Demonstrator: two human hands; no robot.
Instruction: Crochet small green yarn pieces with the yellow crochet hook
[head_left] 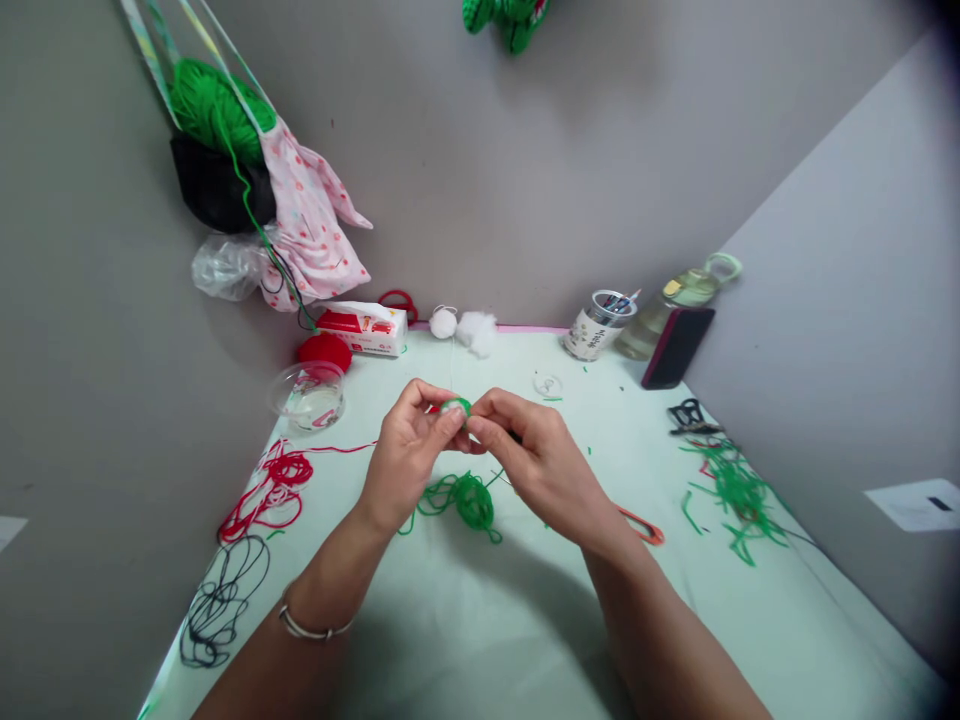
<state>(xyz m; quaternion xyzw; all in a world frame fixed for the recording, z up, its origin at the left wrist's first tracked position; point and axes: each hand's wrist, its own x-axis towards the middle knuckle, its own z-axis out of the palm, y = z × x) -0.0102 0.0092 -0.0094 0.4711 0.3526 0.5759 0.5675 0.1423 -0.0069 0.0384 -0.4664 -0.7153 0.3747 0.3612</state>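
Both hands meet above the middle of the table around a small green crochet piece with a pale patch and a bit of red beside it. My left hand grips it between thumb and fingers. Pinched at its right edge is my right hand, with something dark partly hidden under its fingers. A red strand runs leftward from my left hand to a red yarn tangle. Just below the hands lies a small green yarn bundle with loose loops. An orange-handled tool is partly covered by my right forearm.
Black cord lies at left, near a clear plastic bowl. Along the back are a tissue pack, white stuffing, a pen can, a bottle and a phone. Green yarn scraps lie right.
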